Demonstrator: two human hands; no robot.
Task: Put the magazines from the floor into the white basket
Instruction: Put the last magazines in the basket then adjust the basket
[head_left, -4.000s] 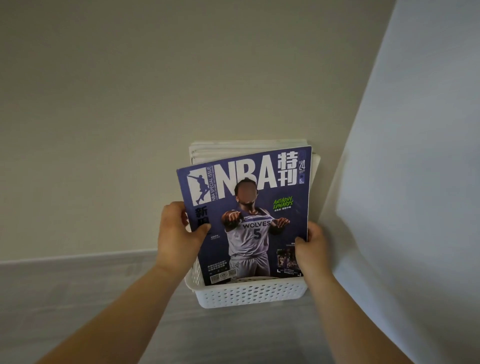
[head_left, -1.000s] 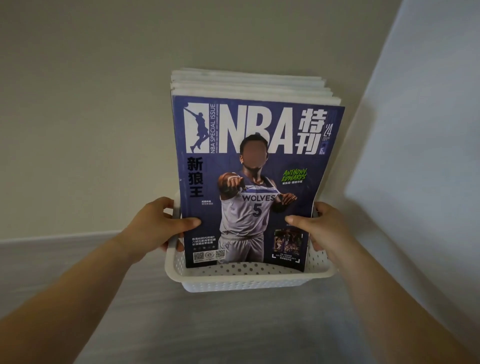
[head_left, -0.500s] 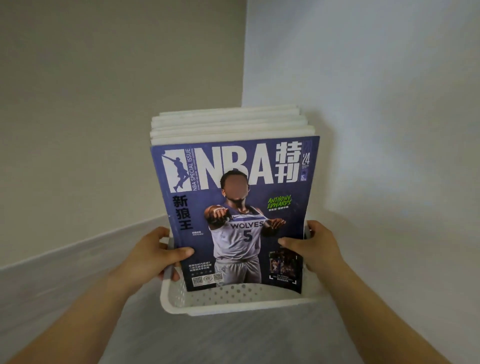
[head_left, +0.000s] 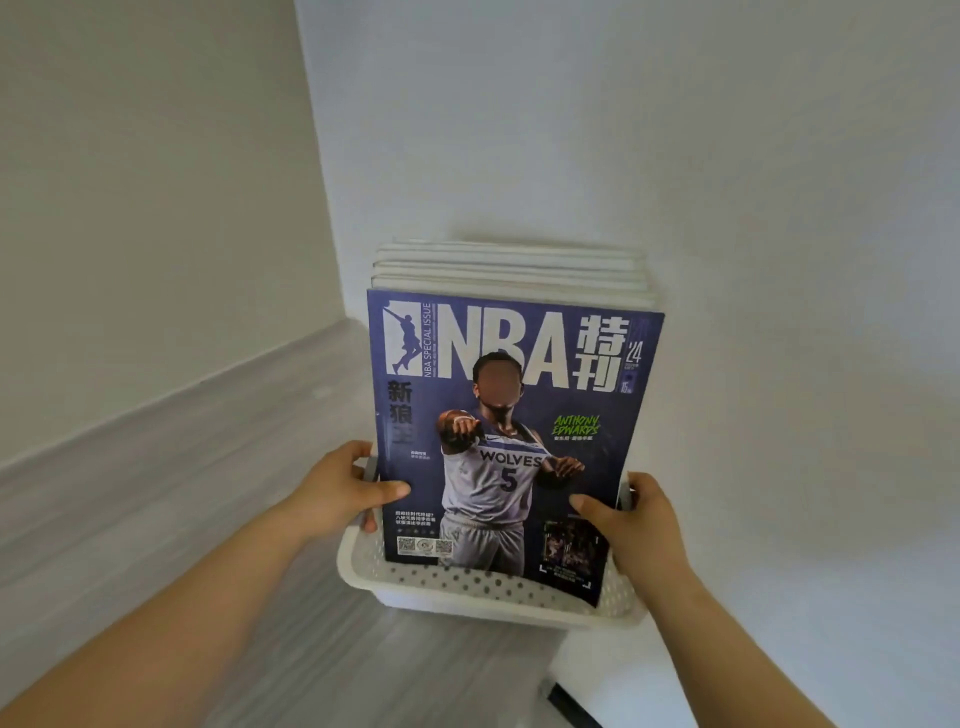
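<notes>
Several magazines (head_left: 511, 270) stand upright in the white basket (head_left: 483, 597), a purple NBA cover (head_left: 511, 431) facing out in front. Left hand (head_left: 337, 488) clamps the stack's left edge, thumb on the cover; right hand (head_left: 636, 525) clamps the right edge above the basket rim.

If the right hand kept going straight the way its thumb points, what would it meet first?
The right hand points left across the NBA magazine cover; its thumb already rests there. Further on, it would probably reach the left hand at the opposite edge.
</notes>
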